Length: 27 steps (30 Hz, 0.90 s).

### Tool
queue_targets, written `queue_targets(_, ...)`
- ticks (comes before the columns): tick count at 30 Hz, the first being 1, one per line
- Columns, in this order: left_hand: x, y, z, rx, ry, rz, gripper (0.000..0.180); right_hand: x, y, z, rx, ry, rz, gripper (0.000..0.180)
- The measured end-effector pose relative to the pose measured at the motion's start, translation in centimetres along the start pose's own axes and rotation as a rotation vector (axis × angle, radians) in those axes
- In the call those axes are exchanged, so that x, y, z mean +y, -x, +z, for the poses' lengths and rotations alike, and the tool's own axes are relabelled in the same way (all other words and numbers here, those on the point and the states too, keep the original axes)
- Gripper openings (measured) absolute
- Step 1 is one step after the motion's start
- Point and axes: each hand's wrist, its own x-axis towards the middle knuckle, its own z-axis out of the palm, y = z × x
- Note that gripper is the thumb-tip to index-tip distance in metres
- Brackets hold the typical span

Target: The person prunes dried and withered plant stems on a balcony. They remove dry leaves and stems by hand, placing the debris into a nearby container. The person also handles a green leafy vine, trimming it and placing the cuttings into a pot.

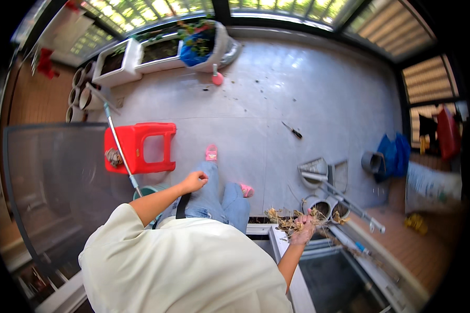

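My right hand (304,229), in what looks like a thin clear glove, is closed around a bunch of dried plants (286,221) with brown, withered leaves and thin stems. It is over a window ledge on my right, beside round pots (322,208) that the leaves partly cover. In front of my waist, above my jeans, hovers my left hand (195,181). Its fingers are curled in and nothing shows in them. A red plastic stool (169,147) stands left of that hand, with a crumpled grey cloth (113,157) on it.
A pole (121,146) leans across the stool near a green bucket (154,189). On the tiled floor lies a black-handled pointed tool (293,130). A long-handled dustpan (314,171) is at right, near blue bags (393,154). White planters (115,70) line the far left.
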Motion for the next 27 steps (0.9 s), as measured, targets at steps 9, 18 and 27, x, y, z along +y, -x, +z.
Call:
queue_targets(9, -11.5, 1.9, -14.5, 0.251, 0.396, -0.262, 0.014, 8.3, -1.6, 20.5, -0.302, 0.163, 0.105, 0.017)
queue_targets(18, 0.8, 0.1, -24.4, -0.359, 1.212, -0.098, 0.032, 14.5, 1.2, 47.4, -0.765, -0.013, 0.403, 0.018)
queue_targets(27, -11.3, -0.1, -23.0, 0.688, 1.286, -0.236, 0.019, 19.3, -0.5, 59.7, -0.983, 0.081, 0.656, 0.021)
